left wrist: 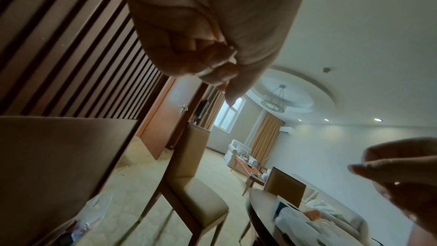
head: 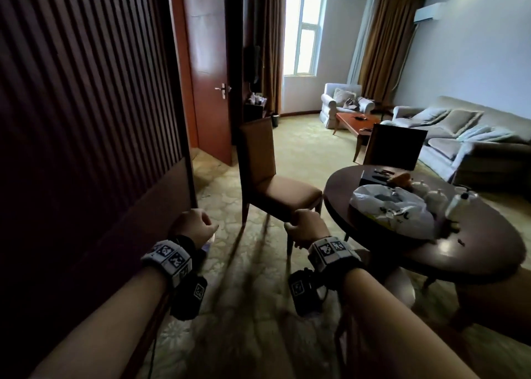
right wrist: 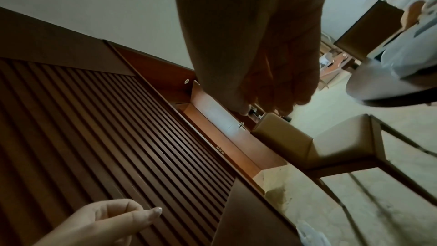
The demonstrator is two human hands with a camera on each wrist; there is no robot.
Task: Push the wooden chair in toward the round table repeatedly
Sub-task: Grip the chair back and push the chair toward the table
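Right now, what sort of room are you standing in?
Probably a hotel suite's sitting room, or a similar lounge. A pale sofa and matching armchair flank a low coffee table near the curtained window. Closer in, a round table stands with a wooden chair beside it on patterned carpet.

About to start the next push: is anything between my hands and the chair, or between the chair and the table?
Nothing visible. The left hand and right hand are clear of the chair with only carpet between. The seat's front edge faces the table, with nothing in that narrow gap.
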